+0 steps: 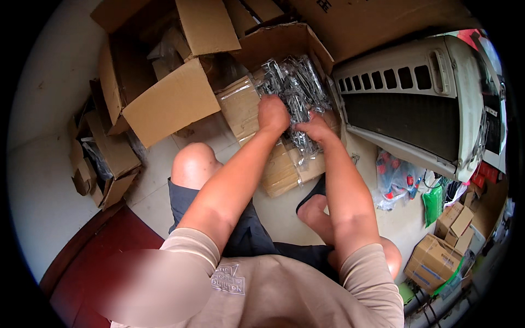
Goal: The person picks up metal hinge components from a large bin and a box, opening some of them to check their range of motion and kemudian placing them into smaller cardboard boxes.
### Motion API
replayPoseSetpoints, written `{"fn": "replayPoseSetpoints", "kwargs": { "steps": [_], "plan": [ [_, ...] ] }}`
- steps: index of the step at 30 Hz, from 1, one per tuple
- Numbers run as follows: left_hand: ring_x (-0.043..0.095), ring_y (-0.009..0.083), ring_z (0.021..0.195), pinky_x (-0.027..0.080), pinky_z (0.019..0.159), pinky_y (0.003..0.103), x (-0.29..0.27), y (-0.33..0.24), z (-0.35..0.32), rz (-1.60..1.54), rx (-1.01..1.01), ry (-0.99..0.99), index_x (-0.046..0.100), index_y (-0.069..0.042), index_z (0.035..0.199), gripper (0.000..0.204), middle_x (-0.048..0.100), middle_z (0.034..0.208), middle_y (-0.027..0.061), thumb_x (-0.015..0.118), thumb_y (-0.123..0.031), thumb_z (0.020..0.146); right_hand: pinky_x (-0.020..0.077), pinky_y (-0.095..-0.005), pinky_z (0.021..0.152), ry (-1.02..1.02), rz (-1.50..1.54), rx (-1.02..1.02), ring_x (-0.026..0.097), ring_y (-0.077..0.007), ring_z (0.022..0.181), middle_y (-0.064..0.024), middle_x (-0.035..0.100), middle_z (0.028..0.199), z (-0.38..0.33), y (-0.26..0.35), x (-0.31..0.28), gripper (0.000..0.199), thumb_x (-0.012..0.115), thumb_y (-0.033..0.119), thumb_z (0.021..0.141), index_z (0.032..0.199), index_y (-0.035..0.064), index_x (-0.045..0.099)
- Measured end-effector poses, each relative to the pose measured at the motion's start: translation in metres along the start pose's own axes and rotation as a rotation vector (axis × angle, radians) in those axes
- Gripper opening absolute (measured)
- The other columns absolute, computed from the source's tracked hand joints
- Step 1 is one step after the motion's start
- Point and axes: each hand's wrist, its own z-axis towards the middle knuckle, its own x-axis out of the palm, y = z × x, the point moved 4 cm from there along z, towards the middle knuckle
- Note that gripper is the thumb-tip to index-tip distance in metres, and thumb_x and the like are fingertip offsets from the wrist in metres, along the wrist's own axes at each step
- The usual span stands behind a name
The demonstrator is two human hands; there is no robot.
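A pile of clear plastic bags with shiny metal parts (295, 76) lies on the opened cardboard box (240, 112) before me. My left hand (273, 113) is closed at the pile's left side; its fingertips are hidden under the hand, so what it grips does not show. On the pile's near right side, my right hand (315, 127) is closed on a plastic bag of metal parts (299, 112), its thumb pointing left. The exact kind of the parts cannot be made out through the glossy plastic.
Large open cartons (169, 101) stand at the left, with a smaller torn box (109, 147) beside them. A grey-white slotted cabinet (404, 98) stands close on the right. Beyond my right leg are bagged items (396, 177) and a taped box (433, 263). A dark red surface (104, 262) lies lower left.
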Motion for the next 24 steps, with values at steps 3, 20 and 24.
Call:
{"fn": "replayPoseSetpoints", "kwargs": {
  "steps": [3,20,24],
  "plan": [
    [0.064,0.0482,0.114,0.054,0.101,0.049,0.005,0.003,0.006,0.110,0.074,0.092,0.075,0.007,0.107,0.029,0.067,0.120,0.0323,0.067,-0.001,0.081,0.0555,-0.0357,0.094,-0.006,0.029,0.040,0.072,-0.0197,0.099,-0.0064,0.077,0.111,-0.015,0.003,0.006,0.054,0.088,0.012,0.078,0.128,0.0044,0.069],
    [0.066,0.0450,0.116,0.054,0.104,0.049,0.013,-0.004,0.002,0.073,0.078,0.220,0.072,0.003,0.124,0.039,0.072,0.121,0.0279,0.065,-0.009,0.087,0.0579,-0.0379,0.087,-0.304,0.148,0.029,0.073,-0.0207,0.092,-0.0090,0.077,0.105,-0.047,-0.024,-0.053,0.042,0.086,0.008,0.079,0.118,0.0032,0.071],
    [0.069,0.0273,0.094,0.056,0.081,0.038,-0.015,0.029,0.006,-0.389,-0.110,0.278,0.062,-0.012,0.148,0.060,0.073,0.110,0.0164,0.054,0.001,0.091,0.0559,-0.0386,0.094,-0.269,0.099,0.019,0.073,-0.0245,0.103,-0.0133,0.077,0.114,-0.020,-0.024,-0.040,0.057,0.088,0.015,0.075,0.127,0.0021,0.070]
  ]
}}
